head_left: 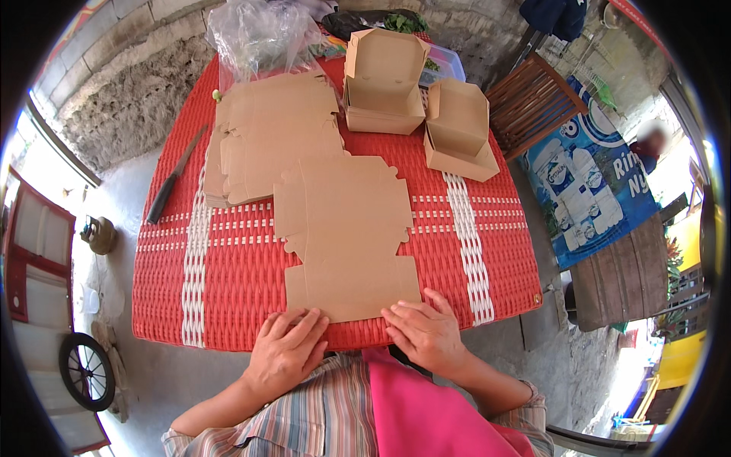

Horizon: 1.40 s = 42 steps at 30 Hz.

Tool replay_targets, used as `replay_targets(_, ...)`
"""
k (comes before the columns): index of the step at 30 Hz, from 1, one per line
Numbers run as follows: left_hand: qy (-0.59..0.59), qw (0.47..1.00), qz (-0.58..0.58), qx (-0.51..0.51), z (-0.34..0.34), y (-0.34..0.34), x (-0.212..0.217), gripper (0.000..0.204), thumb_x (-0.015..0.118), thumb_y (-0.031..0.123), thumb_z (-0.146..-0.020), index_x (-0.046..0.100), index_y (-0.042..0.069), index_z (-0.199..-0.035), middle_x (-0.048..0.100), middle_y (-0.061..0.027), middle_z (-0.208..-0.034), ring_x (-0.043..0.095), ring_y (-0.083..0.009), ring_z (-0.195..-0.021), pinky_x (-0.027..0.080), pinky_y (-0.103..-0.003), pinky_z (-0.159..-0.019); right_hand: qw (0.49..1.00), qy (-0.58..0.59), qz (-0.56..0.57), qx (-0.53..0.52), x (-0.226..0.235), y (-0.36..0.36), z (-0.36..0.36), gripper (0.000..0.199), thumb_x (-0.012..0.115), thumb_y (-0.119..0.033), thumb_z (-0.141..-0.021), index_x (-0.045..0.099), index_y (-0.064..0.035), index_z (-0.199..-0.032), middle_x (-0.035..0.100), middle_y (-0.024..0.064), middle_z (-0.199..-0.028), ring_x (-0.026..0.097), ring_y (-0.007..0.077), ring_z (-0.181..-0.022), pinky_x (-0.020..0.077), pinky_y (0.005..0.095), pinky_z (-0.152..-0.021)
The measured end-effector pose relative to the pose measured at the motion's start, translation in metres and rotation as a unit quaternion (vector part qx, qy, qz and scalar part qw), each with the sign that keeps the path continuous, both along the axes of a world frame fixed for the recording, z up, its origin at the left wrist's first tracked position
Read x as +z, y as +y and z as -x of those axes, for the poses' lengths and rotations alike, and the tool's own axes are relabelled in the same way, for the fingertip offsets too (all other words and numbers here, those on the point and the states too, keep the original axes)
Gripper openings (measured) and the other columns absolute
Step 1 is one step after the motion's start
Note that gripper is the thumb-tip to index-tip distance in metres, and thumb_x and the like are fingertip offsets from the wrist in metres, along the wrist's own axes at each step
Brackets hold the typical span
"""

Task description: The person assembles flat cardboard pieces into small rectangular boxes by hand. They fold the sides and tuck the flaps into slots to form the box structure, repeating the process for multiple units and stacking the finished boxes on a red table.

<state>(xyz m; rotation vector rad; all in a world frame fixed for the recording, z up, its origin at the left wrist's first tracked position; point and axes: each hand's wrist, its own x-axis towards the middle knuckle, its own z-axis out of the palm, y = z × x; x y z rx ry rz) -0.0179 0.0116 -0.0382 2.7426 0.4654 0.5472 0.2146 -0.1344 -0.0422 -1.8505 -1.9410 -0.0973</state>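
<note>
Brown cardboard lies flat in the head view: an unfolded box blank is spread on the red woven table, its near edge at six o'clock, right in front of the person. The left hand rests palm down with fingers spread on the blank's near left corner, and the right hand does the same on the near right corner. Neither hand grips anything; both lie open and press, which seems meant to keep the sheet flat and square to the table edge.

At eleven o'clock of the blank sits a stack of more flat blanks, within reach. At twelve o'clock stand two folded boxes, the larger-looking one and a second just beside it at one o'clock; both have lids up and appear empty. A dark knife lies at ten o'clock, apart from the stack. Behind, a clear plastic bag is crumpled; its contents cannot be told.
</note>
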Motion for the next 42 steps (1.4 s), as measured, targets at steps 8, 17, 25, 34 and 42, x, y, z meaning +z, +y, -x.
replay_targets(8,0.008,1.000,0.008,0.029,0.008,0.001,0.000,0.036,0.070,0.008,-0.079,0.065,-0.002,-0.114,0.060,-0.0122,-0.112,0.058,-0.0305,-0.100,0.048,-0.042,-0.083,0.997,0.057,-0.002,-0.053,-0.001,-0.010,-0.020,0.026,0.068,-0.017,-0.087,0.069,-0.0079,-0.111,0.063,0.0051,-0.095,0.063,0.0202,-0.093,0.0421,0.0430,-0.096)
replay_targets(17,-0.055,0.988,0.070,0.124,-0.023,-0.008,0.001,0.027,0.069,0.005,-0.083,0.061,-0.002,-0.108,0.048,-0.0169,-0.107,0.056,-0.0319,-0.090,0.048,-0.041,-0.074,0.994,0.073,-0.007,-0.086,0.007,0.006,-0.002,0.026,0.071,-0.014,-0.083,0.063,-0.0067,-0.107,0.049,0.0064,-0.085,0.053,0.0241,-0.080,0.0441,0.0402,-0.071)
replay_targets(25,-0.172,0.978,0.048,0.112,-0.021,-0.015,-0.012,0.021,0.071,-0.005,-0.079,0.064,-0.002,-0.099,0.047,-0.0178,-0.112,0.057,-0.0323,-0.097,0.052,-0.037,-0.078,0.977,0.159,-0.105,-0.095,0.001,-0.001,0.009,0.021,0.077,-0.004,-0.077,0.064,-0.0056,-0.094,0.054,0.0085,-0.094,0.059,0.0248,-0.088,0.0507,0.0369,-0.074)
replay_targets(34,-0.194,0.972,0.110,0.074,-0.015,-0.012,-0.015,0.015,0.068,-0.009,-0.080,0.066,-0.003,-0.094,0.064,-0.0166,-0.105,0.066,-0.0298,-0.090,0.057,-0.038,-0.081,0.965,0.227,-0.125,-0.034,-0.012,0.005,0.005,0.019,0.071,0.001,-0.082,0.066,-0.0022,-0.099,0.066,0.0117,-0.098,0.066,0.0248,-0.083,0.0538,0.0339,-0.068)
replay_targets(42,-0.208,0.963,0.155,0.070,-0.018,-0.009,-0.015,0.019,0.069,-0.007,-0.082,0.070,0.002,-0.098,0.070,-0.0097,-0.078,0.069,-0.0236,-0.071,0.056,-0.041,-0.092,0.944,0.313,-0.087,-0.055,-0.006,0.007,0.004,0.023,0.074,0.002,-0.080,0.068,-0.0031,-0.101,0.073,0.0094,-0.088,0.071,0.0214,-0.078,0.0564,0.0280,-0.070)
